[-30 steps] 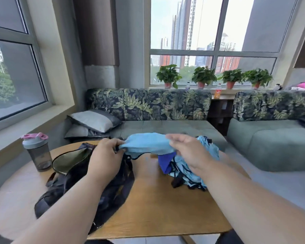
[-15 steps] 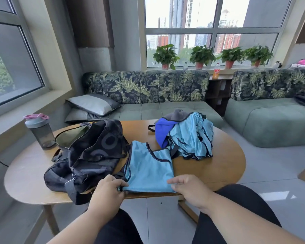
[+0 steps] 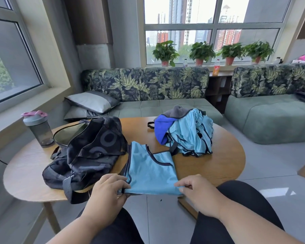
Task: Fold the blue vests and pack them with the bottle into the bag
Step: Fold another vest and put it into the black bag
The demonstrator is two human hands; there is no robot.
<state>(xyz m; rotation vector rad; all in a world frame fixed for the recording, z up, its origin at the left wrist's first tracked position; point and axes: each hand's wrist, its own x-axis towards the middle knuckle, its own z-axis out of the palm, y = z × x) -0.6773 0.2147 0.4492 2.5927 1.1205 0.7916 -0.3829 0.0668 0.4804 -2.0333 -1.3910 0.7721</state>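
A light blue vest (image 3: 150, 170) with dark trim lies flat at the near edge of the round wooden table (image 3: 218, 166). My left hand (image 3: 107, 192) pinches its near left corner. My right hand (image 3: 198, 191) pinches its near right corner. A heap of more blue vests (image 3: 188, 136) with a dark blue and a grey cloth sits behind it at the right. The black bag (image 3: 84, 154) lies open to the left of the flat vest, touching it. The grey bottle (image 3: 38, 128) with a pink lid stands upright at the table's far left.
A leaf-patterned sofa (image 3: 148, 88) with grey cushions (image 3: 93, 103) runs behind the table, a second sofa (image 3: 271, 117) at the right. Potted plants (image 3: 201, 52) line the windowsill. My dark-clad legs (image 3: 227, 217) are under the table's near edge.
The vest, held up in the air between both hands a second ago, now lies flat on the table's near edge. Both hands came down and toward me, still pinching its corners.
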